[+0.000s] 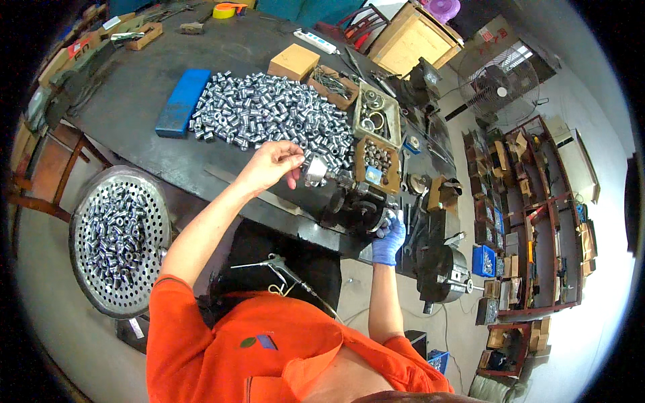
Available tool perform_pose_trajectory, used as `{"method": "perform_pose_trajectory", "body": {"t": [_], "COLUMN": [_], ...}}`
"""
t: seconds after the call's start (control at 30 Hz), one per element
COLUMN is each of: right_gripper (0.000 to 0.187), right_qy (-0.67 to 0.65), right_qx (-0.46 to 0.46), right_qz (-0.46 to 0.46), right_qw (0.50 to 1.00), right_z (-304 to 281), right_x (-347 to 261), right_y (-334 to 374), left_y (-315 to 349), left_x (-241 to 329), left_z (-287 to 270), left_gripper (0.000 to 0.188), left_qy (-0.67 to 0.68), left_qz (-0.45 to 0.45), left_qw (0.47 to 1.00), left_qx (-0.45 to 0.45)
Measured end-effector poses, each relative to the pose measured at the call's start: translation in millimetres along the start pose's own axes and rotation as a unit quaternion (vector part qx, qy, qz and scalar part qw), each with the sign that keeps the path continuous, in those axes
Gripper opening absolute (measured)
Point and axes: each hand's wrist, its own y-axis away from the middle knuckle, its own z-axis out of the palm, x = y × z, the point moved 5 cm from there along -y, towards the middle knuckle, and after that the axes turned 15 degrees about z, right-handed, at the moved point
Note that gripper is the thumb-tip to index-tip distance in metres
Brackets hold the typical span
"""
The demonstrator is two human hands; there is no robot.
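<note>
A small dark bench machine (351,201) stands at the table's near edge, with a shiny metal chuck-like head (314,169) on its left end. My left hand (277,163) is bare, its fingers drawn together right beside that head; whatever they hold, if anything, is too small to make out. My right hand (389,242), in a blue glove, is closed around a metal handle (384,220) at the machine's right end. Just beyond my left hand spreads a large heap of short, shiny metal sleeves (269,111).
A blue block (183,101) borders the heap on the left. Open boxes of small parts (377,161) and a tray of rings (375,114) stand to the right. A perforated metal basin (87,279) holds more sleeves at left. An air gun (279,267) lies below the table edge.
</note>
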Motion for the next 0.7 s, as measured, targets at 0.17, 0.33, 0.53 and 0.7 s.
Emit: {"method": "perform_pose_trajectory", "body": {"t": [0.17, 0.33, 0.53, 0.7], "right_gripper": [0.025, 0.023, 0.032, 0.038], "right_qy": [0.000, 0.022, 0.048, 0.067], "right_qx": [-0.020, -0.062, -0.110, -0.123], "right_qz": [-0.006, -0.007, -0.007, -0.091], "right_qw": [1.000, 0.998, 0.993, 0.986], "right_z": [0.4, 0.3, 26.3, 71.2], "right_x": [0.8, -6.0, -43.2, -80.1], "right_y": [6.2, 28.2, 58.6, 32.2], "left_y": [0.8, -1.0, -3.1, -3.7], "left_x": [-2.4, -3.0, -4.0, -6.2], "left_z": [1.0, 0.4, 0.5, -6.2], "left_gripper": [0.015, 0.014, 0.013, 0.017], "left_qy": [0.028, 0.031, 0.073, 0.036], "left_qz": [-0.026, -0.031, -0.032, -0.003], "left_qw": [0.999, 0.997, 0.995, 0.998], "left_qx": [-0.033, -0.058, -0.067, -0.049]}}
